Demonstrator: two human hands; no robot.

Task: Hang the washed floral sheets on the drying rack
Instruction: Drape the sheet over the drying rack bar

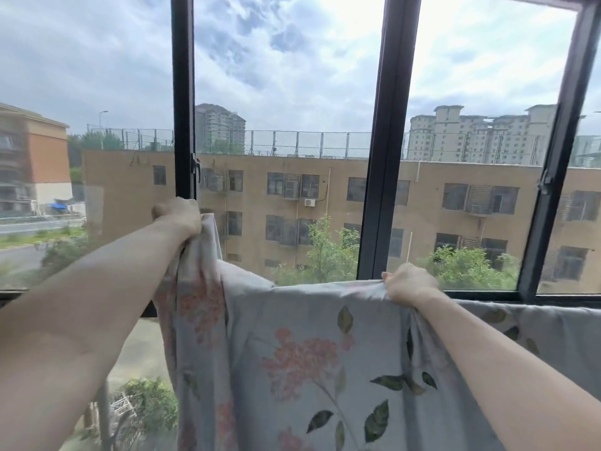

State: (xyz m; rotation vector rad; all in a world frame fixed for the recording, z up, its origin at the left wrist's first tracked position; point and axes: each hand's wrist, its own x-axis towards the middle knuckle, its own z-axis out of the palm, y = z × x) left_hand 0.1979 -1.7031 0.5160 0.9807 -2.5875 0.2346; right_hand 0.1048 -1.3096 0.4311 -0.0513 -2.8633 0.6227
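Observation:
A pale grey-blue floral sheet [302,359] with pink blossoms and dark green leaves hangs in front of me, filling the lower middle of the view. My left hand [178,215] grips a bunched corner of it, raised high near the left window post. Lower and to the right, my right hand [410,285] grips the sheet's top edge. The edge sags between the two hands. More of the sheet stretches level to the right [536,320], at the window sill's height. No drying rack shows; whatever bears the cloth is hidden under it.
Directly ahead stands a large window with dark frames: a left post [183,92], a middle post [385,141] and a right post [559,151]. A latch handle [195,167] sits on the left post. Outside are tan buildings and trees.

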